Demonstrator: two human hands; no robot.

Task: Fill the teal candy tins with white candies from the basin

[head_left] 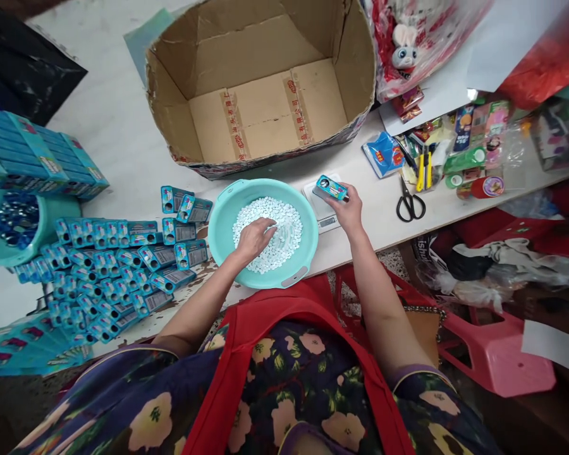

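My left hand (256,239) is in the turquoise basin (221,234), resting on a pile of small white pellets (265,208). Its fingers are stretched out, with a gap between thumb and forefinger; whether any pellet is under them cannot be seen. My right hand (348,208) grips a small blue printed box (330,188) with a round dark hole in its face. That box is above a white digital scale (328,222), partly covering it. Many similar blue boxes (189,254) are stacked left of the basin, holes facing towards it.
A large open cardboard box (265,126) stands behind the basin. At right are black scissors (410,201), a yellow cutter (423,169) and assorted packets. Far left, a turquoise tub (47,230) holds dark blue shiny pieces. A pink stool (512,354) is below the table's right side.
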